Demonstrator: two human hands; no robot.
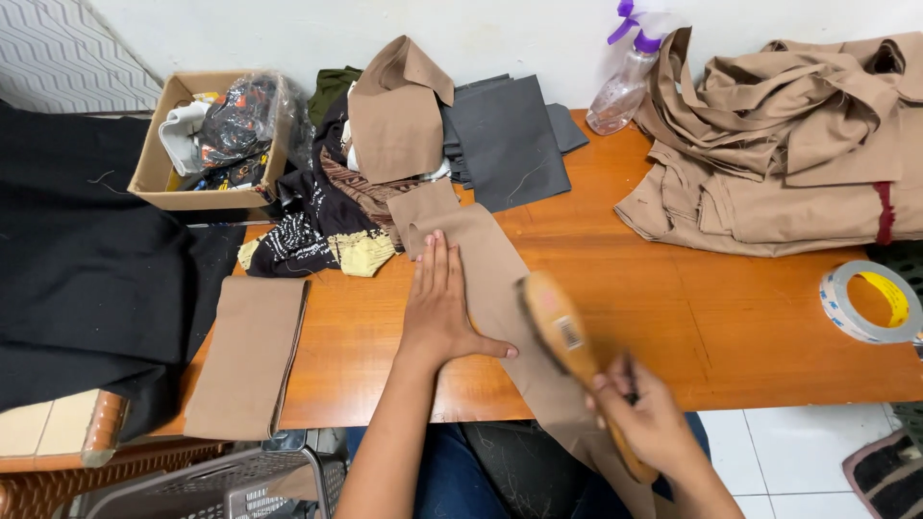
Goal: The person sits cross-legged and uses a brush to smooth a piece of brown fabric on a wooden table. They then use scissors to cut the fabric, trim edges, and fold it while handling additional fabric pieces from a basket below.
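Orange-brown wooden tabletop set against a white wall, carrying sewing materials. Left hand lies flat, fingers together and thumb spread, pressing a long tan fabric strip that runs from mid-table over the near edge. Right hand grips a wooden-handled brush — its head rests on the strip just beside the left thumb. Surroundings — folded tan piece at left, cardboard box, spray bottle, tan garment pile, tape roll.

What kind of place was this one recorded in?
Probably a small tailoring or garment workshop: folded tan garments are piled on the wooden table, cut fabric pieces lie about, and a spray bottle stands by the wall.
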